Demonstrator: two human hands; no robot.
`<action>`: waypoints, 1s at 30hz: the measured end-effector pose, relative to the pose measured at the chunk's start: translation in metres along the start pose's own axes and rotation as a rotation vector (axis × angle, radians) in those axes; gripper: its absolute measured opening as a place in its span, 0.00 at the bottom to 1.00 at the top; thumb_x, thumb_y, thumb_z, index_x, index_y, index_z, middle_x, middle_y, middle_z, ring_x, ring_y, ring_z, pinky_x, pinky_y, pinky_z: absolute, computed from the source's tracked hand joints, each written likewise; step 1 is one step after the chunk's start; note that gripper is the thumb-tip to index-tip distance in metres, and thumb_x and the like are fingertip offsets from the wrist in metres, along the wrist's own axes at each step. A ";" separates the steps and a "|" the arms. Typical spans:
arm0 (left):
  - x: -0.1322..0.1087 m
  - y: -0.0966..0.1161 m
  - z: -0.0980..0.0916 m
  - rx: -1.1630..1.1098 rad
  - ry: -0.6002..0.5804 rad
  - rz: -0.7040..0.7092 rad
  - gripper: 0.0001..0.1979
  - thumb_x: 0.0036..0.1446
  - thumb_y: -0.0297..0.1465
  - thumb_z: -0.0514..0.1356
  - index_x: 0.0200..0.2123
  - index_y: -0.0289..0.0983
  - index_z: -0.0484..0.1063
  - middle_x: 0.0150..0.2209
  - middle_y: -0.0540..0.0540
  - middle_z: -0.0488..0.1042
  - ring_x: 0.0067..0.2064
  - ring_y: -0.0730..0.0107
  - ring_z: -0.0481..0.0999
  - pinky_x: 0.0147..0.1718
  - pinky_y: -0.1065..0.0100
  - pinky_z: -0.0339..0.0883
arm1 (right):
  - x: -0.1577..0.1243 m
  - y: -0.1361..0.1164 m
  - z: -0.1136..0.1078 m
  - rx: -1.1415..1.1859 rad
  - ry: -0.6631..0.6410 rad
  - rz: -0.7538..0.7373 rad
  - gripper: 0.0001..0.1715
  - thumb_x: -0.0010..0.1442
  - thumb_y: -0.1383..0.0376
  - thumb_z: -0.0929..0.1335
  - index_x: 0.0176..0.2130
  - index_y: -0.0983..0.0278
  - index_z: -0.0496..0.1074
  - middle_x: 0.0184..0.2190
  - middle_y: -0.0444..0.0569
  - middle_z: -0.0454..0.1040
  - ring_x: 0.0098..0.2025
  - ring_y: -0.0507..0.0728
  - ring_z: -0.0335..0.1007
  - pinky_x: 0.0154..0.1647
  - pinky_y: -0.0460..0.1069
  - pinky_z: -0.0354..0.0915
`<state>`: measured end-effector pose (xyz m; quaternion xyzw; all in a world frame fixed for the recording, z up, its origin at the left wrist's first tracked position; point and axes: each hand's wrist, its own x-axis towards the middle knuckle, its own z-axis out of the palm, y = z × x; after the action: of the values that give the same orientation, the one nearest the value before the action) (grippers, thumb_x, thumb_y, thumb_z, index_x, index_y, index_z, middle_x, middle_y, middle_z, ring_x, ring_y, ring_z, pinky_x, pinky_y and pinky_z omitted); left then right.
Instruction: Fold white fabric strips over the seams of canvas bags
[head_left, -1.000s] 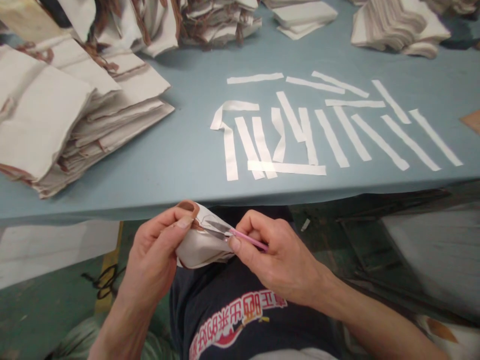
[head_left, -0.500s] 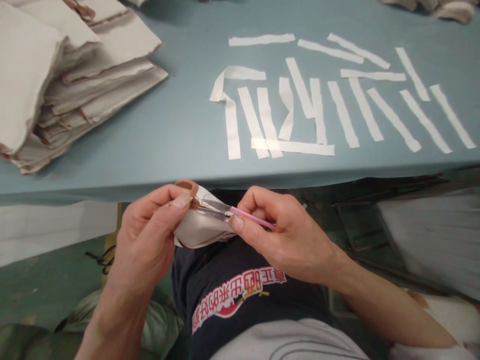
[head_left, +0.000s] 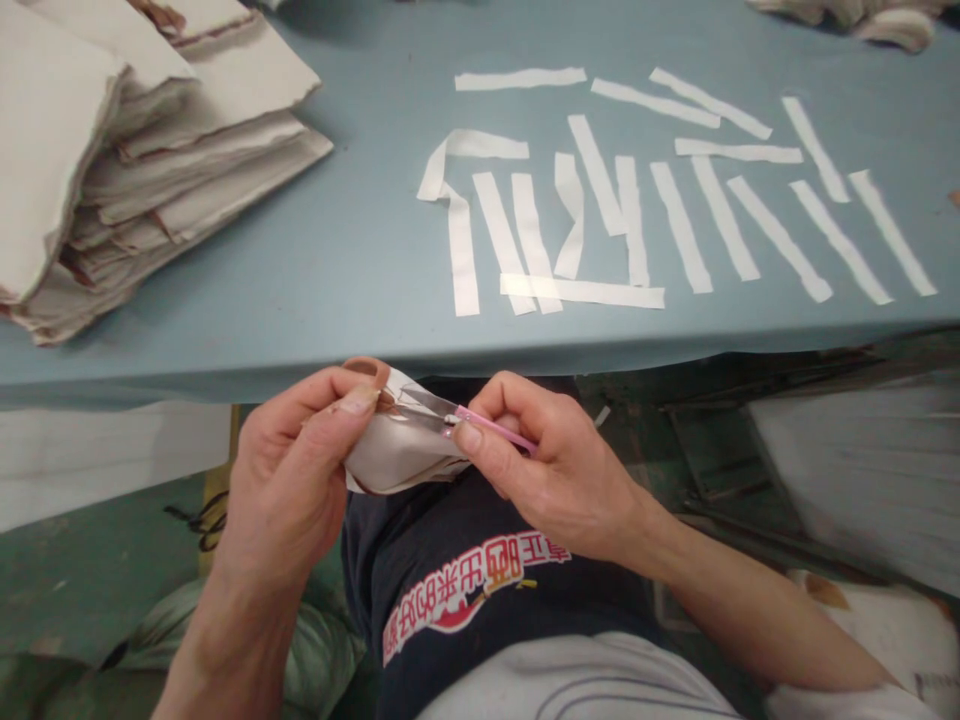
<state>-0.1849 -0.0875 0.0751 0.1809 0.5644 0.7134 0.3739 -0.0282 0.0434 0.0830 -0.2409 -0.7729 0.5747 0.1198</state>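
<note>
My left hand (head_left: 304,450) pinches the edge of a white piece of leather or fabric (head_left: 394,455) between thumb and fingers; its brown underside curls up in a loop (head_left: 369,370) above the fingertips. In my right hand (head_left: 547,460) is a small pair of scissors (head_left: 495,428) with pink handles. Their slim metal blades are parted and point left, close to my left thumb and over the white piece. A fine dark thread seems to show near the blade tips. The piece is held above my lap, just in front of the table edge.
Several white strips (head_left: 679,230) lie spread on the blue-green table cover (head_left: 360,250). A stack of off-white folded pieces (head_left: 210,180) is at the left, and more pieces (head_left: 892,25) lie at the far right. A dark apron (head_left: 480,560) with printed lettering covers my lap.
Both hands stay nearly in place. The scissors have shifted very slightly left with my right hand, and the blades remain parted. The whole view has shifted a little.
</note>
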 end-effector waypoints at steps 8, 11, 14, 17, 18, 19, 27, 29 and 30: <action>-0.005 -0.005 -0.007 0.091 -0.037 -0.102 0.13 0.65 0.44 0.73 0.36 0.40 0.84 0.25 0.53 0.76 0.21 0.79 0.68 0.19 0.78 0.63 | 0.002 0.033 0.018 -0.318 0.247 -0.364 0.15 0.76 0.59 0.65 0.37 0.61 0.72 0.23 0.42 0.76 0.21 0.50 0.66 0.26 0.47 0.58; -0.004 -0.005 -0.001 0.055 -0.015 -0.128 0.17 0.59 0.46 0.76 0.33 0.38 0.83 0.25 0.52 0.75 0.21 0.79 0.67 0.18 0.78 0.63 | 0.005 0.045 0.023 -0.425 0.309 -0.428 0.20 0.79 0.55 0.62 0.38 0.61 0.75 0.26 0.47 0.81 0.26 0.53 0.75 0.30 0.48 0.65; -0.002 -0.006 0.004 0.015 0.010 -0.148 0.20 0.54 0.46 0.79 0.30 0.37 0.81 0.24 0.52 0.75 0.21 0.79 0.68 0.19 0.78 0.66 | 0.007 0.056 0.028 -0.480 0.359 -0.447 0.24 0.80 0.53 0.61 0.39 0.61 0.77 0.28 0.49 0.83 0.28 0.55 0.78 0.34 0.48 0.69; -0.002 -0.011 0.006 0.004 0.039 -0.151 0.20 0.54 0.47 0.79 0.31 0.38 0.80 0.24 0.53 0.76 0.20 0.78 0.68 0.17 0.78 0.65 | 0.009 0.062 0.034 -0.486 0.423 -0.511 0.23 0.80 0.54 0.61 0.40 0.61 0.76 0.28 0.49 0.84 0.29 0.55 0.80 0.35 0.48 0.70; -0.002 -0.014 0.006 0.012 0.056 -0.143 0.20 0.54 0.47 0.79 0.32 0.38 0.80 0.24 0.53 0.75 0.19 0.78 0.68 0.15 0.77 0.63 | 0.009 0.063 0.036 -0.476 0.436 -0.526 0.22 0.80 0.55 0.61 0.40 0.61 0.76 0.29 0.49 0.84 0.30 0.55 0.80 0.35 0.48 0.70; -0.003 -0.018 0.008 0.022 0.070 -0.139 0.21 0.54 0.49 0.78 0.34 0.38 0.79 0.24 0.54 0.75 0.18 0.77 0.67 0.14 0.77 0.63 | 0.010 0.062 0.038 -0.461 0.448 -0.528 0.21 0.80 0.55 0.62 0.40 0.61 0.76 0.29 0.49 0.84 0.30 0.55 0.81 0.35 0.48 0.70; -0.010 -0.039 0.018 0.123 0.163 -0.156 0.25 0.57 0.56 0.74 0.39 0.38 0.83 0.27 0.51 0.79 0.20 0.75 0.69 0.15 0.75 0.63 | 0.031 0.043 0.040 0.061 0.642 -0.330 0.13 0.77 0.54 0.65 0.41 0.58 0.68 0.25 0.38 0.72 0.23 0.51 0.66 0.26 0.47 0.63; -0.011 -0.034 0.006 0.227 0.198 -0.091 0.23 0.60 0.54 0.72 0.42 0.39 0.85 0.32 0.49 0.83 0.22 0.72 0.73 0.17 0.75 0.66 | 0.037 0.043 0.028 0.120 0.662 -0.251 0.14 0.77 0.54 0.64 0.40 0.59 0.68 0.24 0.37 0.69 0.24 0.51 0.64 0.27 0.47 0.62; -0.011 -0.031 -0.001 0.294 0.212 -0.049 0.22 0.61 0.52 0.72 0.43 0.39 0.85 0.34 0.48 0.85 0.25 0.70 0.76 0.19 0.74 0.69 | 0.041 0.043 0.021 0.086 0.658 -0.222 0.14 0.76 0.54 0.65 0.39 0.59 0.69 0.24 0.37 0.69 0.24 0.52 0.64 0.28 0.48 0.62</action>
<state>-0.1680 -0.0941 0.0472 0.1435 0.7030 0.6290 0.2992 -0.0623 0.0564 0.0318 -0.3226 -0.6894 0.4817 0.4344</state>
